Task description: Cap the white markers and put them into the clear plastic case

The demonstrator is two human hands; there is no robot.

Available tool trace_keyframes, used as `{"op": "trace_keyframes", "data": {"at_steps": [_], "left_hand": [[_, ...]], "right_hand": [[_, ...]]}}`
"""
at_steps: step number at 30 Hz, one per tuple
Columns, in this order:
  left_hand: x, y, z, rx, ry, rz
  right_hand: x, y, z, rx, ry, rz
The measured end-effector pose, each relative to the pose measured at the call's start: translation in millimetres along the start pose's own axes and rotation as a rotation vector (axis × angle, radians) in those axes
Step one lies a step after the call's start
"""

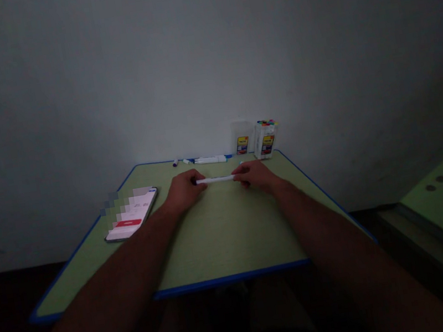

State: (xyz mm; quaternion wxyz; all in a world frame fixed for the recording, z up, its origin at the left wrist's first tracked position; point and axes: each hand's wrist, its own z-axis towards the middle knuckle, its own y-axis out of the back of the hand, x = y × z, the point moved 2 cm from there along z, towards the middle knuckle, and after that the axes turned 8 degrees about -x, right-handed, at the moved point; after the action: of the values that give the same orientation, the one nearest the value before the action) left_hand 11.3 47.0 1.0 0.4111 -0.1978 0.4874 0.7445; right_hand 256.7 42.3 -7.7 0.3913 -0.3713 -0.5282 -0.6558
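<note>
A white marker pen [218,179] lies level between my two hands, just above the table or touching it; I cannot tell which. My left hand [186,187] pinches its left end, where a dark tip shows by the fingers. Its right end is gripped by the fingers of my right hand [257,175]. Beyond the hands, more white markers [210,160] lie side by side at the table's back edge. Left of them are a loose dark purple cap [175,163] and a small white cap [186,162].
The green table [228,238] has a blue rim and stands against a grey wall [188,64]. At the back right are a clear case [241,139] and a second case full of markers [266,141]. A lit phone [134,213] lies at the left.
</note>
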Motion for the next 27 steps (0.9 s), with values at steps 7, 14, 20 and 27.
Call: {"op": "trace_keyframes", "data": {"at_steps": [7,14,20,27], "left_hand": [[2.0,-1.4,0.6,0.01,-0.02,0.0],[2.1,-2.4,1.0,0.012,-0.039,-0.011],[3.6,-3.1,1.2,0.01,-0.016,-0.046],[-1.8,-1.6,0.2,0.015,-0.007,-0.077]], "right_hand": [[-1.8,0.6,1.5,-0.006,0.01,0.046],[2.3,2.5,-1.2,-0.021,0.008,0.071],[5.5,3.8,-3.2,-0.011,0.025,0.121],[8.3,4.5,-4.5,-0.023,0.012,0.163]]}}
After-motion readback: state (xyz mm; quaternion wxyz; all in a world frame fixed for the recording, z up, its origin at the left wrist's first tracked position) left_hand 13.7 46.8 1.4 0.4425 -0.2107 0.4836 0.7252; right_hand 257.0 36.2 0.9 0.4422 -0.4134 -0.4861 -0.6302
